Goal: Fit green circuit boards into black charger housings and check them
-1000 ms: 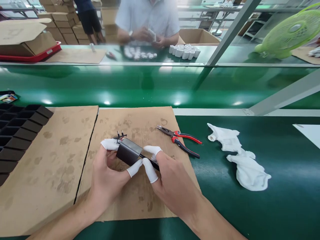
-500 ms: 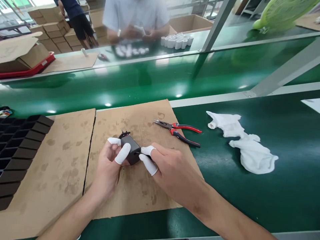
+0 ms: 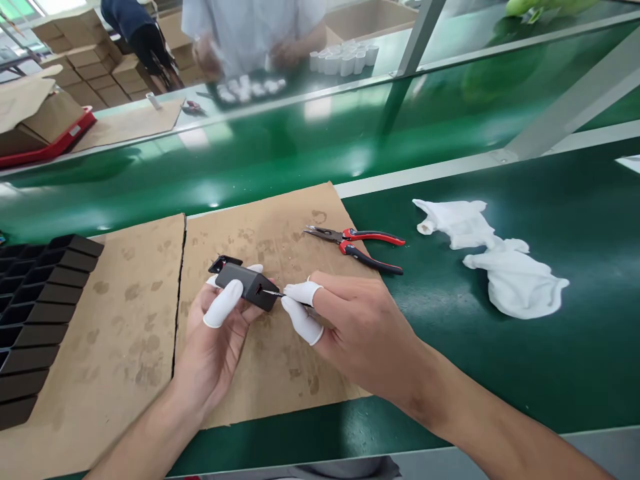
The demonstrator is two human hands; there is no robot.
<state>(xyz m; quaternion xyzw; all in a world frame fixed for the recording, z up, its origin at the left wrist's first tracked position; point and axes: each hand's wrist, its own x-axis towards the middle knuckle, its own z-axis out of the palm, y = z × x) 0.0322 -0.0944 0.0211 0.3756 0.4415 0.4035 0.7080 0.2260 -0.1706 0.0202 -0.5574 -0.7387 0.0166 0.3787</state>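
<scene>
My left hand (image 3: 215,333), with white finger covers, is closed around a small black box (image 3: 245,283) above the cardboard. A black piece (image 3: 226,263) with a bit of red shows at the box's far end. My right hand (image 3: 345,320), also with white covers on thumb and forefinger, pinches a thin dark tool (image 3: 275,293). The tool's tip meets a small opening in the near end face of the box. Pliers with red and black handles (image 3: 350,245) lie behind my right hand, jaws pointing left.
Stacked black trays or boxes (image 3: 37,320) stand at the left on cardboard (image 3: 135,293). White gloves (image 3: 500,260) lie on the green table at the right. Across the green belt (image 3: 280,153), a person (image 3: 255,33) works beside white cylinders (image 3: 345,59).
The black box has turned and shifted left, showing its end opening. My right hand has drawn back slightly from it, so the thin tool now shows. The whole view has shifted a little.
</scene>
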